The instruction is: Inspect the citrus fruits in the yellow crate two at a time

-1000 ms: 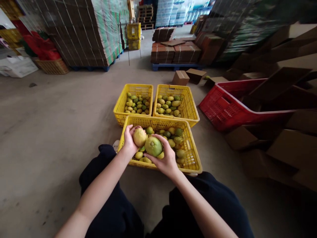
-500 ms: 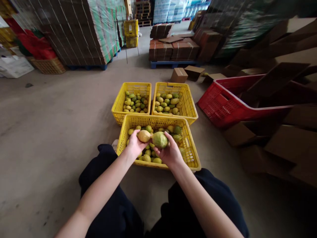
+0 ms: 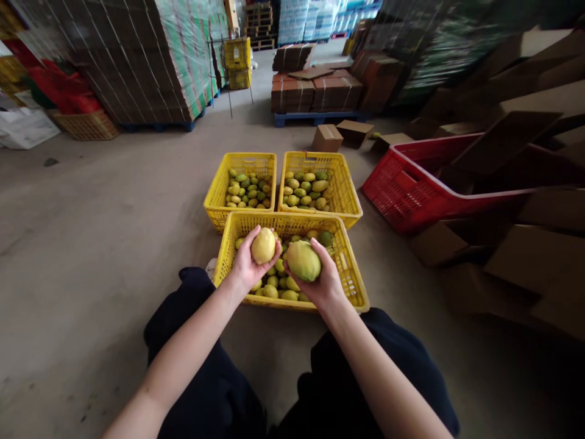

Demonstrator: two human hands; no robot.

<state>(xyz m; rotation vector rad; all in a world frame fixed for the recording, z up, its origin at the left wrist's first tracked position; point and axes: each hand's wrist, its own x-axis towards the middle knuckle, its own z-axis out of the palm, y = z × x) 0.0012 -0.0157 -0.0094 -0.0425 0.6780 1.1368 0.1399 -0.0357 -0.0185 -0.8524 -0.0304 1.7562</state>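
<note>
My left hand (image 3: 245, 263) is wrapped round a pale yellow lemon (image 3: 264, 246), which stands nearly on end in the fingers. In my right hand (image 3: 329, 283) lies a larger yellow-green lemon (image 3: 304, 261), gripped from its right side and below. Both hands are apart, held over the near yellow crate (image 3: 351, 268). Yellow and green lemons (image 3: 271, 291) lie in that crate, partly hidden by my hands.
Behind stand a left yellow crate (image 3: 214, 194) and a right yellow crate (image 3: 350, 190), both holding lemons. A red crate (image 3: 393, 189) with cardboard is at the right, beside loose boxes (image 3: 534, 256). Stacked cardboard (image 3: 336, 91) sits on a blue pallet (image 3: 297, 119) farther back.
Both lemons have been turned in my hands. The left one now stands more upright, and the right one shows a yellower side. My hands have moved slightly apart.
</note>
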